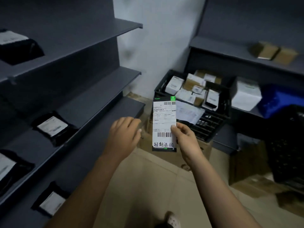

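Note:
My right hand (185, 142) pinches a flat black parcel with a white shipping label (164, 122) by its right edge and holds it upright in mid-air. The label shows barcodes and a line of handwritten characters near the bottom. My left hand (124, 135) hovers just left of the parcel, back towards the camera, fingers loosely curled, holding nothing and not touching the parcel.
Dark shelves (92, 89) on the left carry black labelled parcels (53, 126). A black crate (212, 124) of small boxes (189, 88) stands ahead, with a white box (246, 94), a blue bin (279, 99), another black crate (287, 145) and cardboard boxes (256, 186) to the right.

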A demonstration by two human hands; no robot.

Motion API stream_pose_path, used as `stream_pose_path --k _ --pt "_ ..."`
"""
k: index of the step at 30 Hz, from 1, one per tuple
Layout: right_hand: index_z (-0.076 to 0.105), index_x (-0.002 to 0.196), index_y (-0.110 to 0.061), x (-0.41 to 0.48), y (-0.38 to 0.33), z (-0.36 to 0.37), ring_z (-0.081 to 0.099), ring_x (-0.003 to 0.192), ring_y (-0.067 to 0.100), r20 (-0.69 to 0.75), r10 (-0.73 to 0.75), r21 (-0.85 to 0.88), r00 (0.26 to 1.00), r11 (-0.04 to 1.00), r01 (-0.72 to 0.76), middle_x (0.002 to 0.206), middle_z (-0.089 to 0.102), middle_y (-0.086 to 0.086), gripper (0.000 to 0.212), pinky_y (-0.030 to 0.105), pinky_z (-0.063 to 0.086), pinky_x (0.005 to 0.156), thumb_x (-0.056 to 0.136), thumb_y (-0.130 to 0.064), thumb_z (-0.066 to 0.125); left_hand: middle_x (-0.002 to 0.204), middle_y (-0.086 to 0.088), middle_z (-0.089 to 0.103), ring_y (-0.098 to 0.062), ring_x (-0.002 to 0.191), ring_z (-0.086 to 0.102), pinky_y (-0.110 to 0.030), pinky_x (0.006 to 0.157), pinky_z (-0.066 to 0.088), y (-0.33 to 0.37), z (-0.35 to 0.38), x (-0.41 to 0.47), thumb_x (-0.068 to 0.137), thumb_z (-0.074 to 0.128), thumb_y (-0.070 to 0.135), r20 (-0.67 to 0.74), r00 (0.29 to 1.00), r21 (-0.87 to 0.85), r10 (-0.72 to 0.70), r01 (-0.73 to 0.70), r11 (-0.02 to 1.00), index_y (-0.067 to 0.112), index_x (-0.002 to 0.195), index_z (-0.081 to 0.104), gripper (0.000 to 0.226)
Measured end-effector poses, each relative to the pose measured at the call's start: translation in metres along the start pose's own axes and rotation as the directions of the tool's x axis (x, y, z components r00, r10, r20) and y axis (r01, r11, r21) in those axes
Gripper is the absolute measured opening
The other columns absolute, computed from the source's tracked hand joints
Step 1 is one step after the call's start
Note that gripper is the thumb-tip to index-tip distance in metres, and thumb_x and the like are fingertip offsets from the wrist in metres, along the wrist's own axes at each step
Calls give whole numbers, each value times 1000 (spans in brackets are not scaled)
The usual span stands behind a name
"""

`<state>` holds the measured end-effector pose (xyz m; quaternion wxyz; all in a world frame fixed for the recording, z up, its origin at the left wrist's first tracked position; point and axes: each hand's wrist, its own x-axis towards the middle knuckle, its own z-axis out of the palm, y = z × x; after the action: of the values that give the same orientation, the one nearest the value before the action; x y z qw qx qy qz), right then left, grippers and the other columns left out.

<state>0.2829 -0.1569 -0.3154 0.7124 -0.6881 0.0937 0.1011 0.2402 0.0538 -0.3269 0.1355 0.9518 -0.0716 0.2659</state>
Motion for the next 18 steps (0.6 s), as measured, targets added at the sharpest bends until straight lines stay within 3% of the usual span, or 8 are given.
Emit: stream_pose_path --k 5,9,11,14,18 --pt "62 111 -11 48 -21 -88 70 93 21 -80 -41 -3 996 999 40 110 70 14 17 29 58 76 97 -18 58 98 0 64 -23 92 59 -36 79 46 62 58 67 87 48 29 13 998 -25 60 -60 998 15 105 65 28" --pt "65 107 -20 97 -33 -157 70 96 24 -144 -63 -32 988 998 59 108 71 12 13 48 55 91 95 -23 60 96 -1 64 -24 89 60 -37 78 47 113 106 122 85 62 19 8 995 -33 101 -101 994 14 105 66 20" --pt "67 108 -20 119 -39 -184 70 97 22 -186 -65 -17 980 998 63 104 73 5 15 47 54 92 94 -23 63 96 0 64 -23 89 60 -37 78 47 131 121 143 83 69 15 24 994 -43 102 -101 994 14 105 66 22" --pt "70 102 -24 147 -46 -210 71 96 19 -209 -61 6 976 998 64 101 74 0 12 41 56 90 93 -19 64 98 0 64 -22 90 59 -37 81 47 141 141 167 87 61 19 29 993 -60 113 -111 992 14 105 65 19" --pt "71 106 -20 187 -50 -224 71 93 22 -262 -74 1 962 997 77 100 74 5 18 45 57 88 88 -18 70 96 1 64 -21 88 59 -36 76 48 140 164 201 89 47 28 78 990 -68 119 -114 991 16 104 65 27"
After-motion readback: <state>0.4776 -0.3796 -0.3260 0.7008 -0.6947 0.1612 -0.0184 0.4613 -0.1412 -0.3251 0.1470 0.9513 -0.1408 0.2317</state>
